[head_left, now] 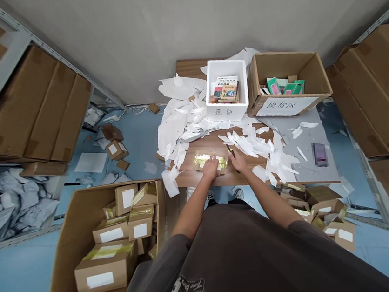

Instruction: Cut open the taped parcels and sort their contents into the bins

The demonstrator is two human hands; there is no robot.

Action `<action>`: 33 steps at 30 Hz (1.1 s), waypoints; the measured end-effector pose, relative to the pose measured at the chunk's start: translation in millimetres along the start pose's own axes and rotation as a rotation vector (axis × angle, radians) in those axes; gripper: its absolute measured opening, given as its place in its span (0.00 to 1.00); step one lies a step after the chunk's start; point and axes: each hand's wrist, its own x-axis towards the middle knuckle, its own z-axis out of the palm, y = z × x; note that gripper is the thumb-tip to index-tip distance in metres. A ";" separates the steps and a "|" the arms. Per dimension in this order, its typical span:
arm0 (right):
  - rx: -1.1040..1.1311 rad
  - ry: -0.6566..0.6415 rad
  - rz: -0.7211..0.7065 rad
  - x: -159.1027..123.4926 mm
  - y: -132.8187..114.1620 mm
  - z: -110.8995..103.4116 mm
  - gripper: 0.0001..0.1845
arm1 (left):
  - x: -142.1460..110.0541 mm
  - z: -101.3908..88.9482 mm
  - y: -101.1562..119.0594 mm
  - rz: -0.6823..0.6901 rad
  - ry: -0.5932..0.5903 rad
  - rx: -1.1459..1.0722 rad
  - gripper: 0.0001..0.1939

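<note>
A small cardboard box [201,160] wrapped in yellowish clear tape lies on the brown wooden table [198,179]. My left hand [210,168] is on top of it and holds it against the tabletop, its fingers reaching toward the far edge. Just right of the box, my right hand [237,161] is closed around a yellow-and-black utility knife [230,150], which points away from me. Whether the blade touches the box I cannot tell. Torn white packing paper [247,144] lies beyond and to the right of my right hand.
Behind stand a white foam box [227,112] with books and a carton [291,106] with green packs. More paper [174,125] covers the table's left. A large open carton [69,230] of parcels stands left; opened boxes [328,210] lie right. Shelves flank both sides.
</note>
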 end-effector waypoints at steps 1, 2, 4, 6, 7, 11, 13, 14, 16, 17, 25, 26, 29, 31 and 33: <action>0.037 -0.037 -0.027 -6.5 8.9 -2.5 0.18 | 0.2 0.2 -0.5 -0.006 0.004 -0.002 0.38; 0.071 -0.086 -0.053 -13.0 17.6 -4.6 0.18 | 0.5 0.1 -1.1 -0.009 0.012 -0.008 0.37; 0.115 -0.191 -0.082 -23.9 32.4 -7.8 0.16 | 0.9 -0.1 -2.9 -0.005 0.022 -0.022 0.37; 0.103 -0.261 -0.092 -28.3 41.3 -10.9 0.17 | 1.1 0.6 -5.0 -0.002 0.030 -0.020 0.38; 0.068 -0.293 -0.099 -27.6 43.2 -12.9 0.18 | 1.3 1.4 -6.3 0.001 0.030 -0.009 0.38; -0.169 -0.465 -0.162 -12.4 38.7 -21.3 0.21 | 3.7 6.1 -12.1 0.019 0.032 0.050 0.37; -0.216 -0.495 -0.186 -6.1 35.2 -23.3 0.23 | 5.6 8.2 -14.7 0.020 0.026 0.071 0.35; -0.213 -0.512 -0.193 -5.0 34.4 -23.6 0.23 | 6.4 9.0 -15.4 0.021 0.026 0.079 0.35; -0.188 -0.577 -0.190 -7.4 35.5 -22.6 0.22 | 7.1 10.3 -15.7 0.028 0.031 0.091 0.36; -0.174 -0.617 -0.182 -10.6 37.0 -21.5 0.22 | 7.0 10.6 -15.3 0.033 0.035 0.096 0.37; -0.001 -0.423 -0.115 -57.0 66.7 -18.6 0.28 | 5.1 -1.5 -21.9 0.037 0.073 0.047 0.41; 0.025 -0.387 -0.085 -61.8 71.5 -21.8 0.29 | 7.0 -3.8 -25.2 0.014 0.095 0.049 0.42; 0.064 -0.284 -0.034 -70.3 77.8 -31.2 0.29 | 16.6 -7.9 -35.0 -0.059 0.108 0.114 0.50; 0.049 -0.233 -0.047 -70.7 72.9 -32.8 0.27 | 24.2 -8.2 -39.1 -0.101 0.090 0.148 0.56; 0.010 -0.223 -0.065 -68.1 62.8 -29.1 0.26 | 29.6 -7.5 -41.2 -0.125 0.072 0.158 0.55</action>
